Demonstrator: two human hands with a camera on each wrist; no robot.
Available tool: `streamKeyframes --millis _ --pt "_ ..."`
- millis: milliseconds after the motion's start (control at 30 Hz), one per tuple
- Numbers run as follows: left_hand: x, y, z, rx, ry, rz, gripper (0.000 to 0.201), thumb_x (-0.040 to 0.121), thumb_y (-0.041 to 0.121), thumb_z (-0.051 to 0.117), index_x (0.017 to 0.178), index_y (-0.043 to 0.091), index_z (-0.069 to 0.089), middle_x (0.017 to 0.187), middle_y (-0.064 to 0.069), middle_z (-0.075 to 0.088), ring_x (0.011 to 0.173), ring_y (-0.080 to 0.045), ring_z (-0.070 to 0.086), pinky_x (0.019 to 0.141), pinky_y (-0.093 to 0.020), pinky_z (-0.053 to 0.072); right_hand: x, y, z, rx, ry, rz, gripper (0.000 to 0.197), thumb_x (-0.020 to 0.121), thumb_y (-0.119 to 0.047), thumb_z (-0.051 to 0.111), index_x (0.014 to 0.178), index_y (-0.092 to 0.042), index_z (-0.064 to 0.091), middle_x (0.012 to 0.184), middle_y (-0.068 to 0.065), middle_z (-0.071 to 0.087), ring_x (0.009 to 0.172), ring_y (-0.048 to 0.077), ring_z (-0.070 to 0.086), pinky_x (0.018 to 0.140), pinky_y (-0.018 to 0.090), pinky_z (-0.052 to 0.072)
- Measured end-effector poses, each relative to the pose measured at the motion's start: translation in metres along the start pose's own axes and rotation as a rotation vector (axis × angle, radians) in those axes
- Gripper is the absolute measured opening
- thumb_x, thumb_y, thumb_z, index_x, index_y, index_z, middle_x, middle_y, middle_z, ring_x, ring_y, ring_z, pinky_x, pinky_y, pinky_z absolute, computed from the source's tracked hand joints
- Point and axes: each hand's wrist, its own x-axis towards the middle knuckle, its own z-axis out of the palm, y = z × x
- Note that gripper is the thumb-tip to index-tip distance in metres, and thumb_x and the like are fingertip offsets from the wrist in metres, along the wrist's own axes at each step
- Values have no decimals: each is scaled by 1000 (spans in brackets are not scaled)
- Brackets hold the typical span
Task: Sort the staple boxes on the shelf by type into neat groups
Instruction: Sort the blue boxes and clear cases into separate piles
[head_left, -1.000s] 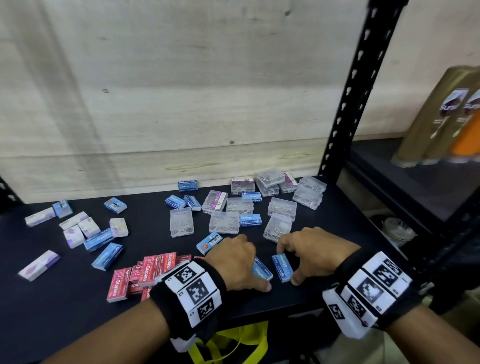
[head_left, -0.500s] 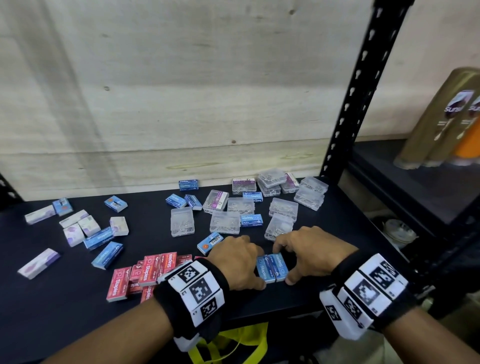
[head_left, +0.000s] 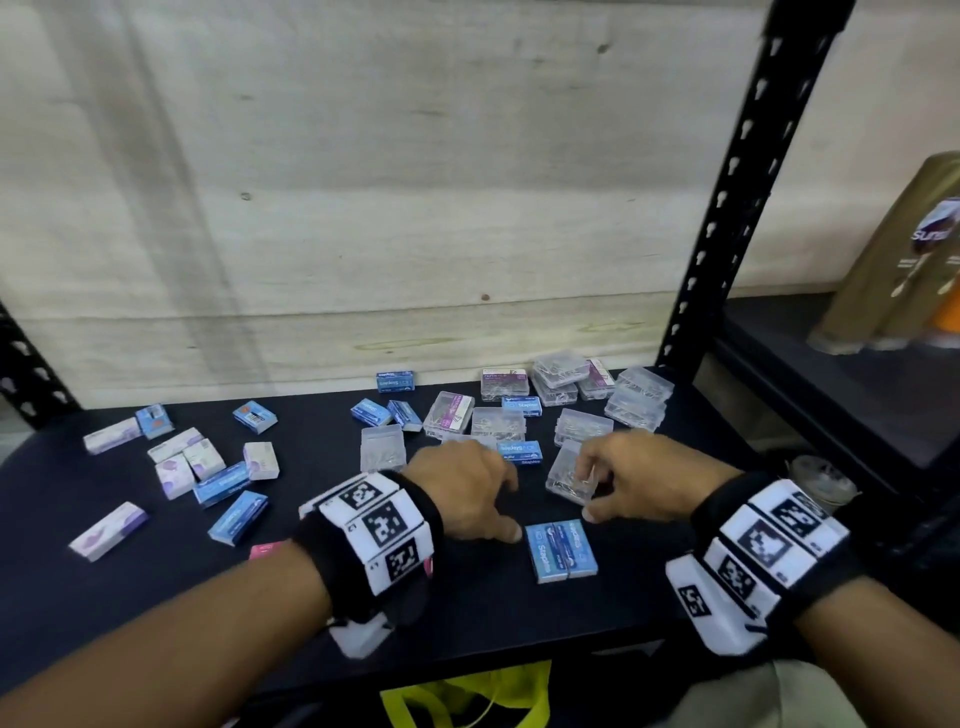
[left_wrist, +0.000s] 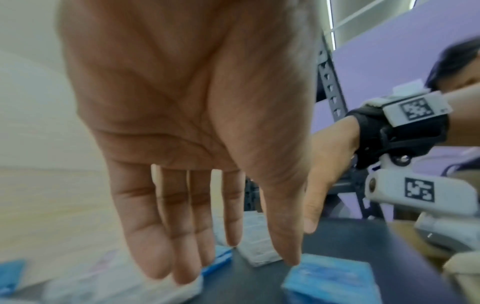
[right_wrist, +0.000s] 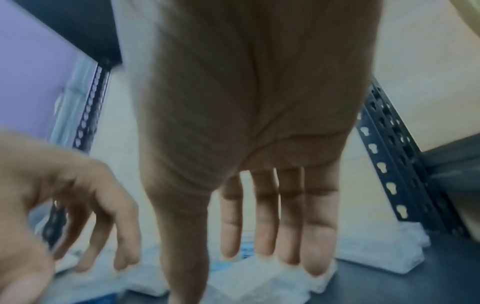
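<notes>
Two blue staple boxes (head_left: 561, 551) lie side by side, touching, near the front edge of the black shelf (head_left: 519, 613). My left hand (head_left: 488, 504) hovers just left of them and holds nothing. Its fingers are straight, and its thumb tip sits by the corner of the blue pair (left_wrist: 330, 279). My right hand (head_left: 597, 483) is open too, with straight fingers (right_wrist: 262, 226) over a clear plastic box (head_left: 569, 475) behind the pair. More blue boxes (head_left: 234, 499), white-purple boxes (head_left: 176, 462) and clear boxes (head_left: 634, 400) are scattered across the shelf. A red box (head_left: 267, 550) peeks out behind my left wrist.
A black perforated shelf post (head_left: 727, 208) stands at the right rear corner. Brown bottles (head_left: 893, 270) stand on the neighbouring shelf to the right. A wooden back panel (head_left: 363, 208) closes the rear. A yellow bag (head_left: 467, 696) hangs below the front edge.
Both hands pushed the two blue boxes together, then let go. They have lifted and moved toward the back of the shelf, leaving the pair lying alone.
</notes>
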Motion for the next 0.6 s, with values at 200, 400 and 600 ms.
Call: streamKeyframes --millis 200,400,600 --pt "28 -28 -23 150 0 -8 61 85 43 71 138 24 47 138 -2 49 121 -26 52 91 -40 47 28 1 2 -56 30 16 41 76 -44 80 106 -36 53 104 -9 44 95 13 47 78 29 39" --pt "48 -38 -23 243 -73 24 60 86 30 72 138 17 45 134 -6 50 119 -28 53 95 -41 49 36 11 1 -3 -13 -11 43 73 -36 83 105 -33 53 105 -10 45 96 14 51 74 27 42" --pt "55 -38 -26 281 -80 42 56 85 36 71 131 12 50 126 -7 54 112 -27 55 91 -41 51 35 38 -35 93 -39 12 55 68 -37 82 111 -34 49 107 -7 56 87 11 56 72 28 48"
